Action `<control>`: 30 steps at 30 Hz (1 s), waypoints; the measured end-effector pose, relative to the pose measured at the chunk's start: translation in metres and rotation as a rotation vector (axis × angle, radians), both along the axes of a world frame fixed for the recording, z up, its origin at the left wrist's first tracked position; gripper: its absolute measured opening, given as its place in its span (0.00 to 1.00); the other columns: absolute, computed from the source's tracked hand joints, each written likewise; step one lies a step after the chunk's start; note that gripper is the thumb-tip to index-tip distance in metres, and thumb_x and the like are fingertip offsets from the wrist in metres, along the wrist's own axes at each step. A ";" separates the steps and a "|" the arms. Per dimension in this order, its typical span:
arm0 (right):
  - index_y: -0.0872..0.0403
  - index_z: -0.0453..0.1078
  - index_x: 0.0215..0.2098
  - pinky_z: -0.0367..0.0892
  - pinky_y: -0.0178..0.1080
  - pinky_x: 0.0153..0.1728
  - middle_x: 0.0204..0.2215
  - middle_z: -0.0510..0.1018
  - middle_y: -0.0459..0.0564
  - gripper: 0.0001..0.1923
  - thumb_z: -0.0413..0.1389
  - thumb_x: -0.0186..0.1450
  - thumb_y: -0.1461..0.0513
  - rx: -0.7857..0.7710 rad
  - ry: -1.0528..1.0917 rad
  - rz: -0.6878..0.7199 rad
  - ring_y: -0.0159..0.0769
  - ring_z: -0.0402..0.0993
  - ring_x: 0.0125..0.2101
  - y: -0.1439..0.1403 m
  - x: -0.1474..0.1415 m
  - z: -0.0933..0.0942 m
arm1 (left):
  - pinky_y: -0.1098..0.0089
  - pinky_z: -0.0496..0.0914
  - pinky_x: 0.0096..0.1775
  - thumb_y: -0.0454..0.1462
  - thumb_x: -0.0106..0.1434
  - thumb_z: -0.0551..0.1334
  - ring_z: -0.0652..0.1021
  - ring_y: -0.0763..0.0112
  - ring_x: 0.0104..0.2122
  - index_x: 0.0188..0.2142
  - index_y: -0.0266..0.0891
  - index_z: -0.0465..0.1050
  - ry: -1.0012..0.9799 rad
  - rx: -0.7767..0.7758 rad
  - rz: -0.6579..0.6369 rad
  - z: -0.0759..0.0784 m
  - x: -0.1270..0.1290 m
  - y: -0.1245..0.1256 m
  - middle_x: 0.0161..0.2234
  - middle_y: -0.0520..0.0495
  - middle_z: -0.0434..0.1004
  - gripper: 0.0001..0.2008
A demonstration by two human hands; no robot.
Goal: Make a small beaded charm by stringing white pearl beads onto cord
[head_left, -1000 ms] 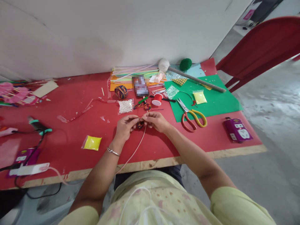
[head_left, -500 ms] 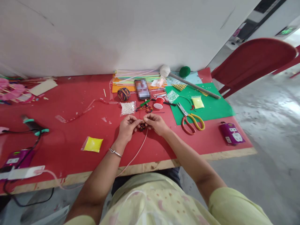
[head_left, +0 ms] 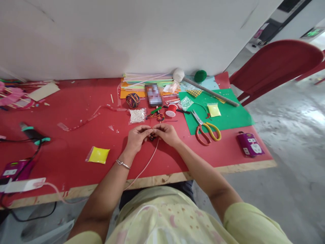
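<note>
My left hand (head_left: 137, 136) and my right hand (head_left: 167, 133) meet over the red tabletop, fingertips pinched close together. Between and just below them shows a small dark, multicoloured bundle of yarn (head_left: 152, 137), mostly covered by the fingers. Both hands appear to grip it, though the exact hold is hidden. A pale pink cable (head_left: 146, 164) runs from near my right fingers down over the table edge. Just beyond the hands lie a little multicoloured yarn piece (head_left: 160, 117), a spool of red thread (head_left: 171, 110) and a bag of white beads (head_left: 137, 116).
Scissors (head_left: 202, 128) rest partly on a green sheet (head_left: 228, 117) at right, near a purple power adapter (head_left: 251, 144). Behind are a yarn ball (head_left: 132, 100) and a phone (head_left: 153, 95). Left are a yellow packet (head_left: 98, 155) and a teal-handled tool (head_left: 35, 134) with a black cord.
The fingertips of both hands have drawn slightly closer together over the yarn bundle. The whole view has shifted a little; the things on the table lie as before.
</note>
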State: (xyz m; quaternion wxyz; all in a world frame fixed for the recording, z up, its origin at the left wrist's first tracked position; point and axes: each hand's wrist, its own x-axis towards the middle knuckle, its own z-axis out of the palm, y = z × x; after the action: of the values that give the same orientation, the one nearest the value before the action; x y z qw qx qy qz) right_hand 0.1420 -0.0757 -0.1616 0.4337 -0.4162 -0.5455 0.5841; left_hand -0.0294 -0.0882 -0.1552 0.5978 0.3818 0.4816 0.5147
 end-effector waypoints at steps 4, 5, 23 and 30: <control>0.55 0.78 0.38 0.70 0.36 0.35 0.32 0.82 0.48 0.12 0.62 0.65 0.53 0.188 -0.182 -0.049 0.33 0.77 0.32 -0.005 0.000 0.003 | 0.76 0.59 0.19 0.43 0.50 0.76 0.69 0.79 0.17 0.31 0.37 0.81 0.031 -0.011 0.004 0.001 -0.001 0.001 0.21 0.51 0.75 0.14; 0.54 0.77 0.38 0.70 0.35 0.35 0.31 0.82 0.48 0.12 0.62 0.65 0.54 0.203 -0.187 -0.074 0.33 0.77 0.31 -0.005 0.000 0.003 | 0.76 0.59 0.19 0.44 0.51 0.76 0.69 0.79 0.17 0.31 0.37 0.81 0.039 -0.019 -0.013 0.000 -0.001 0.001 0.21 0.51 0.75 0.14; 0.54 0.77 0.38 0.67 0.33 0.33 0.32 0.83 0.47 0.07 0.62 0.65 0.58 0.397 -0.318 0.000 0.32 0.77 0.31 -0.002 0.012 0.008 | 0.76 0.58 0.18 0.45 0.53 0.74 0.67 0.80 0.16 0.30 0.38 0.80 0.079 0.007 -0.132 0.000 -0.007 0.002 0.20 0.52 0.74 0.13; 0.56 0.75 0.55 0.72 0.36 0.40 0.38 0.85 0.52 0.18 0.55 0.70 0.57 0.302 -0.245 0.007 0.36 0.81 0.37 0.007 0.017 0.006 | 0.78 0.59 0.19 0.43 0.52 0.74 0.71 0.78 0.20 0.31 0.38 0.77 0.028 -0.035 -0.107 0.003 -0.004 0.002 0.24 0.50 0.76 0.13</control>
State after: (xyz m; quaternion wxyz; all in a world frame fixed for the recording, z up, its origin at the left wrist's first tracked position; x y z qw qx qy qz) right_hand 0.1586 -0.0691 -0.1551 0.4195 -0.4123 -0.6772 0.4421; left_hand -0.0337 -0.0860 -0.1527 0.6242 0.4036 0.4777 0.4682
